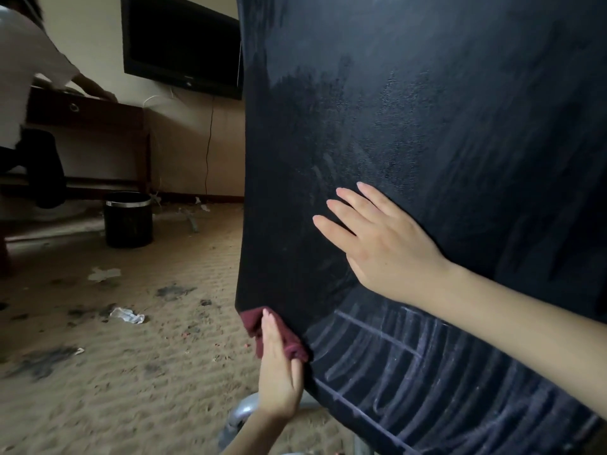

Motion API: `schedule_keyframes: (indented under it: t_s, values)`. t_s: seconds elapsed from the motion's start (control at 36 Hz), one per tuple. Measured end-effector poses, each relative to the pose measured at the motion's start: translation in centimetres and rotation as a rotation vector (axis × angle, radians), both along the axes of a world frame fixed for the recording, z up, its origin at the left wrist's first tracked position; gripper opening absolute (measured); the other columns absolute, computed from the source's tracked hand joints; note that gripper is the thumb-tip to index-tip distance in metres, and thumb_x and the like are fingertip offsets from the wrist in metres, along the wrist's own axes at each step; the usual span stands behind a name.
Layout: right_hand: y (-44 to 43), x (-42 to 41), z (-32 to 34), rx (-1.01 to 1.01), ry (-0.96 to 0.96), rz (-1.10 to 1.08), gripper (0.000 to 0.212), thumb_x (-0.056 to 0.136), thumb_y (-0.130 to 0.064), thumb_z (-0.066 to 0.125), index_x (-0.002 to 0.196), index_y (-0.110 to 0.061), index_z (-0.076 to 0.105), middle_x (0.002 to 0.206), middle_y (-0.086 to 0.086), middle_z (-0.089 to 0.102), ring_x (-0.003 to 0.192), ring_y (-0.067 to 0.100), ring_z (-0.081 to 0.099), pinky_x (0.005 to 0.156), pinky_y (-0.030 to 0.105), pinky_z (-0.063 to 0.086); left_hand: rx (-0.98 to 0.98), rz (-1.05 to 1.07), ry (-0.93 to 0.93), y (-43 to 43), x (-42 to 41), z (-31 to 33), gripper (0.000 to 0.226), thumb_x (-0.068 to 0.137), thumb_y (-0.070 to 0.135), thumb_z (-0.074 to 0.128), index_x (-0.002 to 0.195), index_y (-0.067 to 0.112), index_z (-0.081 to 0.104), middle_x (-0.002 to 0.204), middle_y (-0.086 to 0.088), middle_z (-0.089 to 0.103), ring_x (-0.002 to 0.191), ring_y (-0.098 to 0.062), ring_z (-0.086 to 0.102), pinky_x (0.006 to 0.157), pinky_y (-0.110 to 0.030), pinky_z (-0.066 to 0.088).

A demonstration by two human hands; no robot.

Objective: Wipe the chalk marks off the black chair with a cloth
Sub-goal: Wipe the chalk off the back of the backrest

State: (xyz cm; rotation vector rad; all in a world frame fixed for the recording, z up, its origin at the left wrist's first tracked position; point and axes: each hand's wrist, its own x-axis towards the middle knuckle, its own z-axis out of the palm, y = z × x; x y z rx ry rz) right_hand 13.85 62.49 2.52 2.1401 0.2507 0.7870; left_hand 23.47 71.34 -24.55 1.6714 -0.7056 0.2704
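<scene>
Black upholstery: the black fabric chair back fills the right of my view, its upper area smeared grey.
Chalk: pale curved chalk lines cover the lower part of the chair back.
Cloth: a dark red terry cloth sits at the chair's lower left edge.
Left hand: my left hand presses the cloth against that edge with straight fingers.
Right hand: my right hand lies flat on the chair, fingers spread and straight, above the chalk lines.
Floor: tan ribbed carpet with dark stains and scraps of white paper litter.
Background: a black cylindrical waste bin with a metal rim, a dark wooden desk, a wall-mounted black television.
Bystander: a person in a white shirt leans over the desk.
</scene>
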Motion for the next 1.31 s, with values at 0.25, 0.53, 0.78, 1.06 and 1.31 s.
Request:
schedule_keyframes:
  t_s: [0.25,0.53,0.78,1.06,1.31]
  values:
    - [0.9,-1.3,0.7,0.383,-0.016,0.325,0.047,0.085,-0.003,0.035,0.124,-0.004,0.06,0.12,0.011,0.064,0.115,0.026,0.057,0.109,0.038,0.036,-0.045,-0.114,-0.598,-3.1,-4.0,14.3,0.07,0.088,0.023,0.036,0.147,-0.009,0.015,0.156,-0.023,0.01,0.146,-0.033,0.007,0.12,-0.042,0.004]
    - [0.9,-2.3,1.6,0.686,-0.017,0.492,0.05,0.082,0.015,0.037,0.128,0.006,0.052,0.122,0.015,0.061,0.114,0.023,0.053,0.115,0.029,0.029,-0.154,0.075,-0.049,-0.2,3.4,13.8,0.065,0.092,0.037,0.03,0.152,0.022,0.012,0.133,0.003,0.047,0.117,-0.007,0.05,0.103,-0.021,0.034]
    - [1.4,-3.4,3.1,0.912,0.003,0.528,0.039,0.089,0.01,0.039,0.122,0.0,0.058,0.115,0.008,0.064,0.11,0.006,0.058,0.099,0.013,0.04,-0.194,-0.034,-0.134,-1.8,-0.5,13.9,0.076,0.089,0.021,0.03,0.142,0.04,-0.021,0.155,0.014,-0.023,0.144,-0.002,-0.014,0.12,-0.035,-0.004]
    - [-1.9,-10.1,7.4,0.177,-0.101,0.254,0.029,0.083,0.002,0.048,0.101,0.0,0.071,0.111,0.016,0.067,0.109,0.034,0.061,0.107,0.047,0.04,0.291,-0.171,-1.546,-5.6,-10.2,18.9,0.065,0.088,0.041,0.05,0.141,0.006,0.035,0.139,-0.008,0.048,0.129,-0.027,0.036,0.111,-0.042,0.023]
    - [-5.5,-17.8,8.0,0.001,-0.189,0.059,0.033,0.088,-0.005,0.048,0.113,-0.004,0.069,0.133,0.019,0.056,0.129,0.035,0.047,0.113,0.052,0.028,0.323,-0.021,-1.627,-5.4,-8.6,26.8,0.062,0.088,0.049,0.05,0.138,0.013,0.049,0.139,-0.009,0.052,0.134,-0.027,0.038,0.117,-0.043,0.012]
